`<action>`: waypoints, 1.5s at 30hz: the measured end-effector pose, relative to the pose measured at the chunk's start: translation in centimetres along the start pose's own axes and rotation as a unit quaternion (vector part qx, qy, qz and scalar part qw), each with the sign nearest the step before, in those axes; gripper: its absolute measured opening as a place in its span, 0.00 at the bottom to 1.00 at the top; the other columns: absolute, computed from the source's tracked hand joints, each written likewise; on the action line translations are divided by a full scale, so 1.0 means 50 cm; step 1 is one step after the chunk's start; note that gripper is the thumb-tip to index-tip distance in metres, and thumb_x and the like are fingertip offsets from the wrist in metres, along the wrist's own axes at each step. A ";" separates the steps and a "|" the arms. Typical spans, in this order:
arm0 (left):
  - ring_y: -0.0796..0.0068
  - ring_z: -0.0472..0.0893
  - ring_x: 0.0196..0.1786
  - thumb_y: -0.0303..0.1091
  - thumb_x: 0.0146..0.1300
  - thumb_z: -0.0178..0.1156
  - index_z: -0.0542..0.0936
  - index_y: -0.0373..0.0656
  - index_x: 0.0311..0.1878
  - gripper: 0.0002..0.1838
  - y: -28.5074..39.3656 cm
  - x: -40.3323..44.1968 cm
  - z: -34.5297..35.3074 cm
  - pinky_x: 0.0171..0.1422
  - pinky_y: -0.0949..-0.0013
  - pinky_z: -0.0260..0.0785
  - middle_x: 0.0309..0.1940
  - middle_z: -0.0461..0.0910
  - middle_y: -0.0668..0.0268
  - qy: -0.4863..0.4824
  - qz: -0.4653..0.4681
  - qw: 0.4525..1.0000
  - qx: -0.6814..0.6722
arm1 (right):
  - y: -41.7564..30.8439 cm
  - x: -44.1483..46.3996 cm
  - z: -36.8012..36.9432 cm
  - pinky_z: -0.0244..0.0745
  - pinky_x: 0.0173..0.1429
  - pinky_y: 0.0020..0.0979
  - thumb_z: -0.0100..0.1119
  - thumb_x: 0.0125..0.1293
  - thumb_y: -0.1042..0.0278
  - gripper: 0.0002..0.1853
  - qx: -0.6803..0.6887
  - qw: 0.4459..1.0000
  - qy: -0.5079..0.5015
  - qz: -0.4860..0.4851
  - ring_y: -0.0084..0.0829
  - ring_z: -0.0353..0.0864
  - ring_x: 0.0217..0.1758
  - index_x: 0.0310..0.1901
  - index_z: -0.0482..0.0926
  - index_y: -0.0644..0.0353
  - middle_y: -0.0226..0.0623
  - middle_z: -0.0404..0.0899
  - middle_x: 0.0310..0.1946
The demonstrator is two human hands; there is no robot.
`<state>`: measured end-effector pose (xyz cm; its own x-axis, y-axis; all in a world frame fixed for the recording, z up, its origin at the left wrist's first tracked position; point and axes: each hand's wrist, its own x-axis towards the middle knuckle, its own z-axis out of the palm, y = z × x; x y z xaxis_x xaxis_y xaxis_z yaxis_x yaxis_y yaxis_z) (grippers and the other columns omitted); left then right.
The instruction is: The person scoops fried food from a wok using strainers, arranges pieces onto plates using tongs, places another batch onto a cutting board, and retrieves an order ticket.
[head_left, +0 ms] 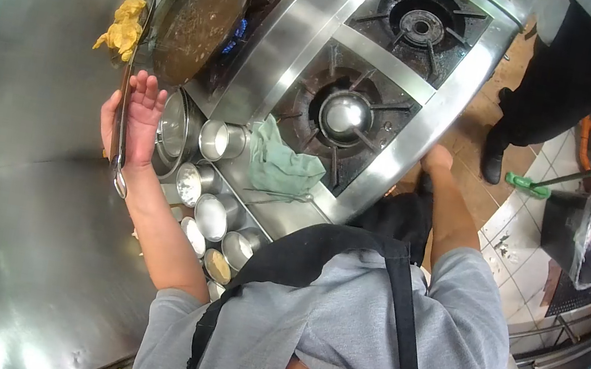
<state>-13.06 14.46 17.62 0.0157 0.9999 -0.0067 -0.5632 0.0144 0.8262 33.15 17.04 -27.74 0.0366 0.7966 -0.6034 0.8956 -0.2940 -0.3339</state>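
My left hand (136,124) holds the long metal handle of a skimmer (125,92), thumb over it and the other fingers fairly straight. Golden-yellow pieces of food (125,28) sit in the skimmer's head, just beside a wok (201,23) of brownish oil. Blue flame (236,36) shows beside the wok. At the stove's front edge (402,143) is my right hand (437,159), its fingers hidden from view.
Several metal containers (211,216), some with white contents, stand near my left forearm. A green cloth (280,160) lies by the burner holding a round metal piece (345,117). Another person's dark-clad legs (551,86) stand at right, near a bin (574,229).
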 end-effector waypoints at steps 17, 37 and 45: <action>0.54 0.77 0.66 0.36 0.72 0.50 0.75 0.31 0.62 0.21 -0.051 -0.002 -0.078 0.72 0.47 0.66 0.62 0.77 0.48 -0.027 -0.005 0.999 -0.037 | 0.230 -0.182 0.055 0.74 0.64 0.45 0.63 0.61 0.42 0.30 0.004 0.991 -0.114 0.069 0.47 0.80 0.62 0.57 0.82 0.55 0.45 0.82 0.57; 0.82 0.66 0.22 0.35 0.73 0.51 0.71 0.34 0.57 0.17 -0.120 -0.092 0.071 0.44 0.68 0.69 0.26 0.69 0.71 0.096 0.044 0.994 -0.023 | 0.332 -0.201 -0.193 0.73 0.64 0.43 0.58 0.61 0.46 0.27 -0.001 0.996 -0.091 0.008 0.49 0.80 0.59 0.54 0.83 0.58 0.49 0.83 0.52; 0.81 0.66 0.23 0.34 0.74 0.49 0.70 0.32 0.58 0.17 -0.159 -0.100 0.181 0.43 0.68 0.69 0.28 0.70 0.70 0.117 0.076 0.989 -0.038 | 0.429 -0.086 -0.315 0.74 0.64 0.43 0.60 0.61 0.46 0.25 0.062 0.996 -0.071 0.004 0.49 0.80 0.59 0.53 0.84 0.53 0.49 0.83 0.53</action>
<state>-1.18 9.24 16.21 -0.2608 0.9651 -0.0244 -0.6054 -0.1439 0.7828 59.19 15.61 -20.92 -0.0284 0.7139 -0.6997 0.8337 -0.3693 -0.4106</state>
